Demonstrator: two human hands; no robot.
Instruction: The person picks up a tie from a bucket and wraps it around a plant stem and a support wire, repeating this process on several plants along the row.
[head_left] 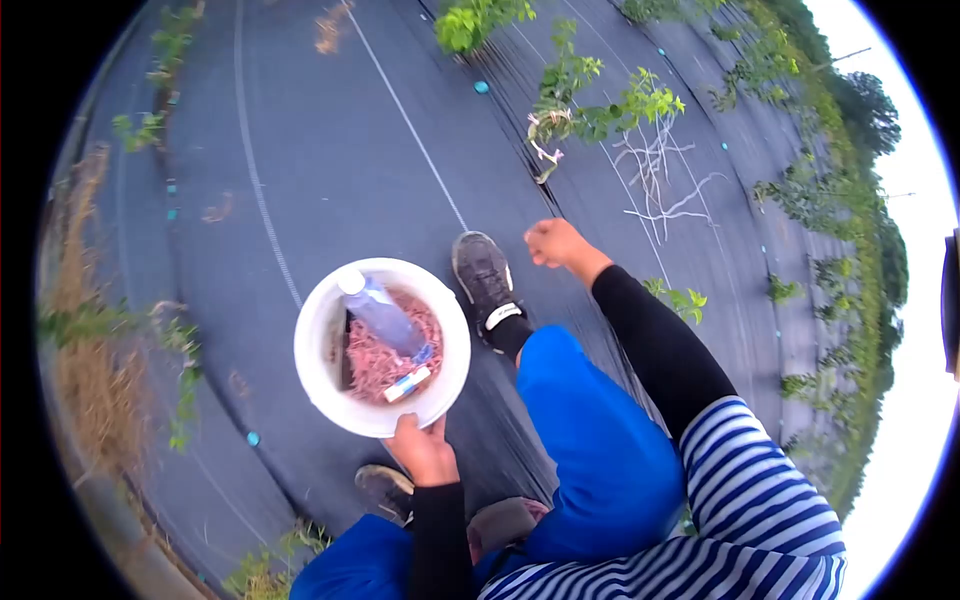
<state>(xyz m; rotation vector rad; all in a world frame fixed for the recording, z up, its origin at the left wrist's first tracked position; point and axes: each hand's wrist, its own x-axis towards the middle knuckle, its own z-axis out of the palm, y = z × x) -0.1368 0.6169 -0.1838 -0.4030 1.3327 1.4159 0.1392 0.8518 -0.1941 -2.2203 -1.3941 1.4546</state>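
A white bucket [312,367] hangs over the dark ground sheet, with my left hand [424,452] closed on its near rim. Inside lie many pink strips [375,365], a clear bottle with a white cap [385,315] and a small white and blue box [407,384]. My right hand [556,243] is out to the right of the bucket, beside my dark shoe [483,268]. Its fingers are curled together, and whether they hold anything is too small to tell.
Dark ground sheet [300,130] with pale lines spreads around my feet. Leafy plants [570,90] grow in rows, one beside pale bare twigs [660,180]. Dry grass [95,370] lies at the left. My other shoe [385,488] is below the bucket.
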